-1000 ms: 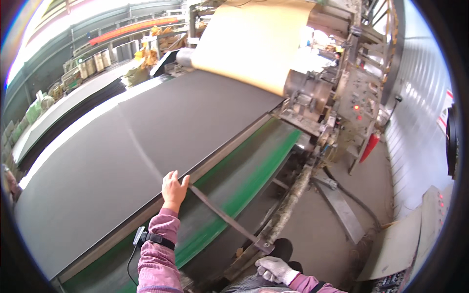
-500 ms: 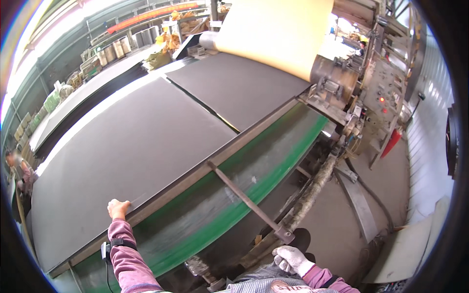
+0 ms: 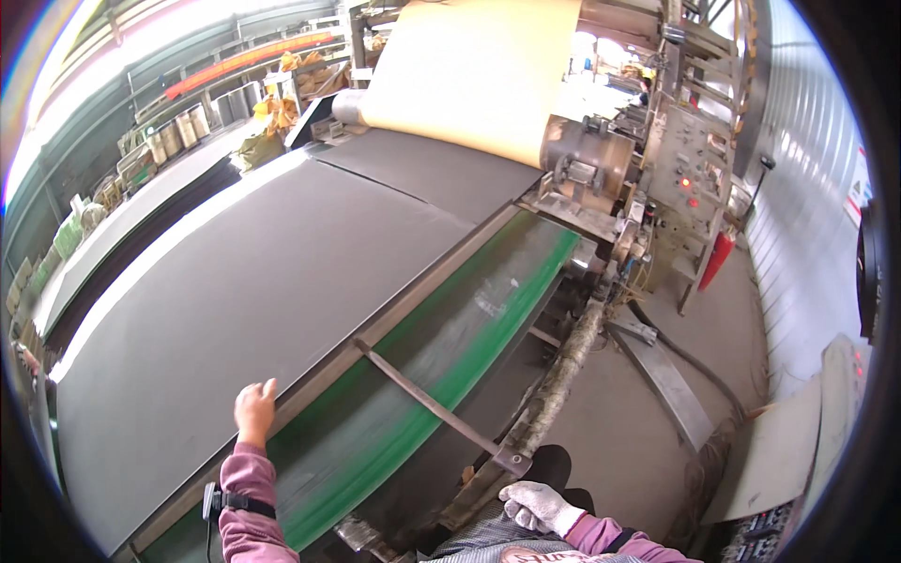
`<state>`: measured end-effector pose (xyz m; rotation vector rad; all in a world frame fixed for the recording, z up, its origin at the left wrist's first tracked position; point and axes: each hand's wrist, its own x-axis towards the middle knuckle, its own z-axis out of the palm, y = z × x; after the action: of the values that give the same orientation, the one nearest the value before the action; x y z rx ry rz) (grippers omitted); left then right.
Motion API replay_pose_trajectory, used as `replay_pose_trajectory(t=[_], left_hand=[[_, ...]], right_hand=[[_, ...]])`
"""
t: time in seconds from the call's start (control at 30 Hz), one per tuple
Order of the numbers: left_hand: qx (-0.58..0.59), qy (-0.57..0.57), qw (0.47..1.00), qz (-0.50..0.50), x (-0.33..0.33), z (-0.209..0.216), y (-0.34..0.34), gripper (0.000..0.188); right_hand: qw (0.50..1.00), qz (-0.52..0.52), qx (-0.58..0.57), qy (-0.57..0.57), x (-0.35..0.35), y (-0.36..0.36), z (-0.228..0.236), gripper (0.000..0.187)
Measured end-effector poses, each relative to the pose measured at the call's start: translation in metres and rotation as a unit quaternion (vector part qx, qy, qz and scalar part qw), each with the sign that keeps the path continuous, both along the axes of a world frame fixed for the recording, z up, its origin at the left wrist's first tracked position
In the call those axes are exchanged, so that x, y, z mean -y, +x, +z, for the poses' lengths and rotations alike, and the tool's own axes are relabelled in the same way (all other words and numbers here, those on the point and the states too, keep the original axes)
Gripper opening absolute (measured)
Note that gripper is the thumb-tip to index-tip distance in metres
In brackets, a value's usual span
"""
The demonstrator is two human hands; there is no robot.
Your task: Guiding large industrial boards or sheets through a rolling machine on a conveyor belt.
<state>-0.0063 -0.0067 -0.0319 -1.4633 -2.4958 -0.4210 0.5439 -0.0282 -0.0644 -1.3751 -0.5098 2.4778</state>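
Observation:
A large dark grey sheet (image 3: 253, 281) lies flat along the machine bed. Its far end meets another dark sheet (image 3: 441, 159) along a thin seam. My bare left hand (image 3: 253, 411) is at the sheet's near right edge, thumb apart from the other fingers, with nothing visible held in it. Whether its fingertips touch the sheet is hard to make out. In a whitish knit glove, my right hand (image 3: 542, 507) rests low in front of my body, fingers curled, with nothing seen in them. A wide yellow-orange sheet (image 3: 469, 75) rises from a roller beyond the dark sheets.
A metal rail (image 3: 404, 305) borders the sheet, beside a green-edged belt (image 3: 450, 375). A metal bar (image 3: 436, 403) crosses the belt toward me. On the right stand a control panel (image 3: 690, 164) with red lights and a red fire extinguisher (image 3: 718, 260). More stacked sheets (image 3: 131, 220) lie left.
The gap between the two dark sheets has narrowed to a thin seam. My left hand has moved forward along the edge and its thumb now points upward. My right hand stays curled.

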Motion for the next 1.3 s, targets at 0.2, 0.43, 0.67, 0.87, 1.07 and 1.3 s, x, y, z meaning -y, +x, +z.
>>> replay_pose_trajectory(t=[0.2,0.43,0.67,0.87,1.07,1.3], left_hand=[[-0.047,-0.010,0.950,0.309,0.125,-0.007,-0.080,0.043],[0.018,0.050,0.978,0.200,0.129,-0.016,-0.041,0.045],[-0.048,-0.002,0.988,0.149,0.022,0.001,0.034,0.059],[-0.042,0.004,0.991,0.125,-0.069,0.008,0.091,0.066],[0.054,-0.042,0.997,0.032,-0.136,0.017,0.112,0.063],[-0.101,-0.014,0.980,-0.169,-0.061,-0.028,0.026,0.028]], right_hand=[[1.000,-0.002,-0.021,0.013,0.000,0.001,0.001,0.015],[0.999,0.019,0.023,0.032,0.001,-0.011,0.016,0.017],[0.997,0.035,0.031,0.053,0.003,-0.012,0.017,0.018],[0.997,0.033,0.039,0.053,0.002,-0.011,0.015,0.018],[0.994,0.047,0.076,0.069,0.002,-0.019,0.020,0.019],[0.983,0.141,0.111,0.048,0.002,-0.022,0.038,0.025]])
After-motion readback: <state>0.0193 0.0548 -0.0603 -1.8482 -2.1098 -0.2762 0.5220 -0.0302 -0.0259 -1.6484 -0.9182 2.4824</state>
